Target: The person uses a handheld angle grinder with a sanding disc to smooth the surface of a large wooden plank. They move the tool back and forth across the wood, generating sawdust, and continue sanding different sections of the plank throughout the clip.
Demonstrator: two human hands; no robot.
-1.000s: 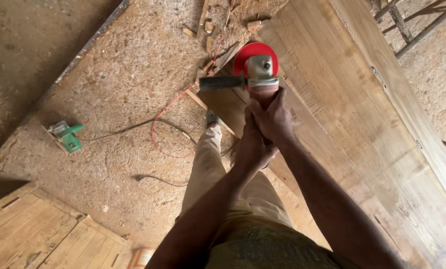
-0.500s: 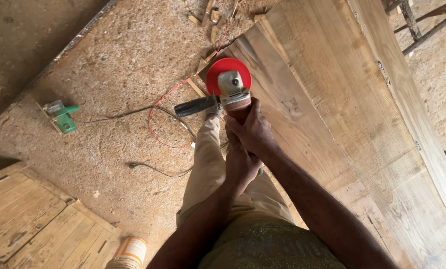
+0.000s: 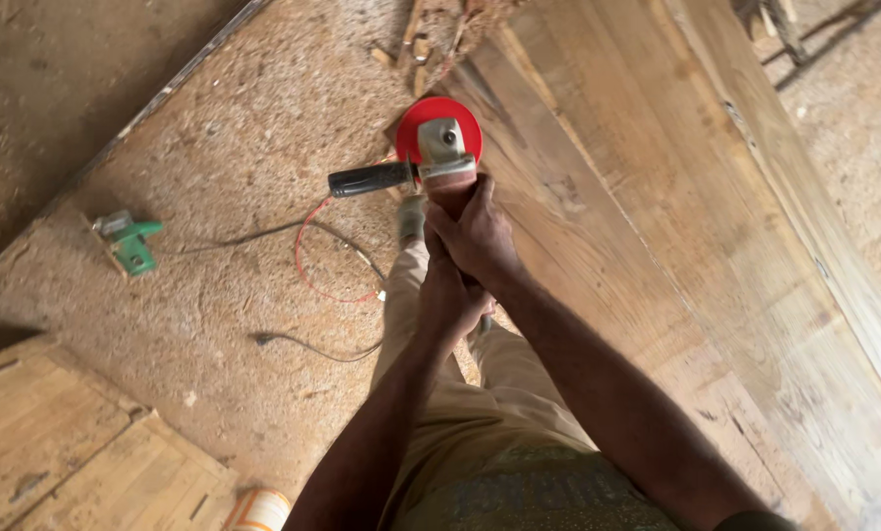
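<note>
Both hands wrapped around the body of a grinder (image 3: 440,147): right hand (image 3: 475,234) in front, just behind the red guard; left hand (image 3: 447,295) clamped right behind it. Red disc end out ahead, over the near edge of a wide plank (image 3: 657,226). Black side handle (image 3: 369,179) sticking out leftward, untouched.

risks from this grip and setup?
1. Both hands, right hand and left hand, clasp the grinder body; its black side handle is unheld, so a kick on the plank could twist it loose.
2. Red cable and black cable loop on the floor by the foot: trip or snag risk.
3. Bare hands sit close to the red guard.
</note>
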